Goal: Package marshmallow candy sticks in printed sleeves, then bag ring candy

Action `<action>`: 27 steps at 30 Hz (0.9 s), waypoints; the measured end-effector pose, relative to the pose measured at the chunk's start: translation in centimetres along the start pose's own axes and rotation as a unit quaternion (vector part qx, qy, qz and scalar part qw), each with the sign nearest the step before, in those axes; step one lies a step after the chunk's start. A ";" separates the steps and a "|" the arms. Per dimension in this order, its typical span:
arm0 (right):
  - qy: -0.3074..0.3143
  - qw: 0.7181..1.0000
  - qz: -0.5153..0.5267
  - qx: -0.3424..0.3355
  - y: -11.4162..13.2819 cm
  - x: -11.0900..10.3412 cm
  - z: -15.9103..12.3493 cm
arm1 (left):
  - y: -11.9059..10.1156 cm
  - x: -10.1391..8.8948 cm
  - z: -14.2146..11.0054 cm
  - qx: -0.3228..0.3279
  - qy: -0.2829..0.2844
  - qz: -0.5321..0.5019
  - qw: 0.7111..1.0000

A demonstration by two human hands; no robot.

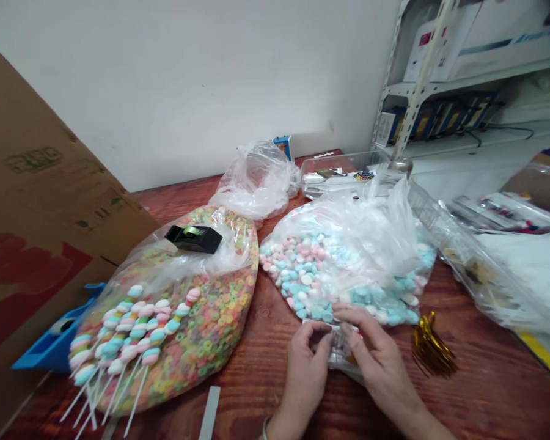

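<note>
1. Between the two bare hands, on the reddish-brown wooden table (275, 366), lay a small, clear plastic packet (340, 353), its middle partly hidden by fingers.
2. The left hand (305, 366) had its thumb and forefinger curled nearly together, pinching the packet's left edge.
3. The right hand (379, 360) rested over the packet's right side, thumb and forefinger partly spread and touching it; whether they gripped it could not be told.
4. Just beyond the fingertips sat a clear bag of pink, white and blue candies (297, 269).
5. Right of the right hand lay a bundle of shiny gold foil strips (433, 348), apart from the fingers.
</note>
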State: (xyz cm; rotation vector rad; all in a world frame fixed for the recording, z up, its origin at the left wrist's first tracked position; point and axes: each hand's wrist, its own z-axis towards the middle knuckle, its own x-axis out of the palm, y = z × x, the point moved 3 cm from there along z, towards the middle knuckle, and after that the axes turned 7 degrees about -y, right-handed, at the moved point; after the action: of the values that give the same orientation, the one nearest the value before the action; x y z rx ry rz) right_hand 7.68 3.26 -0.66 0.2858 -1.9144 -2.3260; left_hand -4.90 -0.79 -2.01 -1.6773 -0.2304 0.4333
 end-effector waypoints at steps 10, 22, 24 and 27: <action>0.004 0.987 0.101 0.122 -2.6 0.6 -0.9 | 0.0 -0.5 -0.1 0.054 -0.025 0.142 0.988; 0.012 0.974 0.130 0.183 -2.6 0.8 -1.1 | -1.1 -5.1 0.6 -0.037 -0.251 -0.292 0.922; 0.038 0.951 0.217 0.216 -1.8 1.6 -0.9 | -1.3 -4.9 0.6 -0.068 -0.242 -0.322 0.913; 0.041 0.940 0.250 0.228 -0.9 2.6 -0.3 | -1.2 -4.1 0.1 -0.109 -0.198 -0.353 0.908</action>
State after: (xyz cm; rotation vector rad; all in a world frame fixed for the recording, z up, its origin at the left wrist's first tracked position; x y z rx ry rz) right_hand 5.26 2.58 -1.77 -0.0673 -2.1500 -1.5218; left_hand -8.60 -2.10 -0.27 -1.5739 -1.1830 0.1904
